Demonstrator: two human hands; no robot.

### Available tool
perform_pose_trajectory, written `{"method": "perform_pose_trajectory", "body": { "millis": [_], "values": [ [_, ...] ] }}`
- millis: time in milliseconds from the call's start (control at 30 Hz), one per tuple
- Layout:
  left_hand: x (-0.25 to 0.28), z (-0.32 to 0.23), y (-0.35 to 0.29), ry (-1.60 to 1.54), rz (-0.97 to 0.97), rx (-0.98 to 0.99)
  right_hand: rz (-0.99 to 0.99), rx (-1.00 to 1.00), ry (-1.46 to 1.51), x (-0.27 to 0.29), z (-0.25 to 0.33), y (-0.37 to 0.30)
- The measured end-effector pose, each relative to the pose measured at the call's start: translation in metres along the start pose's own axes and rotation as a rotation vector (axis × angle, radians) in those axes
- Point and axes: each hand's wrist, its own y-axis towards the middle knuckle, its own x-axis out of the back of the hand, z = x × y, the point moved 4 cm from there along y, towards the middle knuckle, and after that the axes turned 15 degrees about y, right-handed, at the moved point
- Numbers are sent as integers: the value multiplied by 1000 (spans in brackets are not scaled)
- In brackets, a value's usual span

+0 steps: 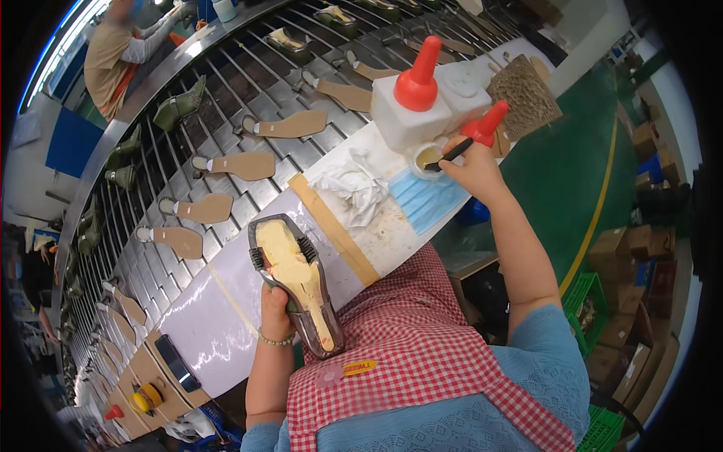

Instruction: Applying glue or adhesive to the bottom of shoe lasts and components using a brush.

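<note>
My left hand [276, 310] is closed around the side of a dark shoe upper on a last [303, 279], held with its cream-coloured underside up, over the table edge in front of my apron. Farther off to the right, my right hand [477, 172] grips a small brush [456, 149] by its black handle. The brush tip is down in a small round pot [416, 160] of yellowish liquid, probably glue. Beside the pot stands a white plastic bottle [399, 120] with a red cone nozzle. A second red nozzle [489, 120] shows behind my right hand.
A crumpled white cloth [352, 184] and a blue face mask [429, 200] lie on the table. Beyond it, a slatted metal conveyor [188, 169] carries tan soles [290, 124] and green shoe uppers [181, 104]. A phone [177, 361] and yellow tape roll [147, 398] lie lower left; a co-worker [113, 60] sits opposite.
</note>
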Motion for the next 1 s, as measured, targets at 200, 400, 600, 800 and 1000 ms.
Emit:
{"method": "perform_pose_trajectory", "body": {
  "millis": [200, 400, 600, 800, 1000],
  "values": [
    [-13, 7, 2, -115, 29, 48, -199, -292, 1019, 22, -33, -17],
    [-10, 11, 4, -143, 17, 65, -227, -604, 1492, -2, -68, -23],
    [-25, 15, 11, -280, 63, 183, -184, -532, 1818, 7, -71, -18],
    [-55, -21, 14, -269, 132, 137, 111, -87, 1449, -7, 70, -79],
    [-64, -45, 3, -98, 103, 111, 525, 91, 928, -64, 137, -130]
  ]
}}
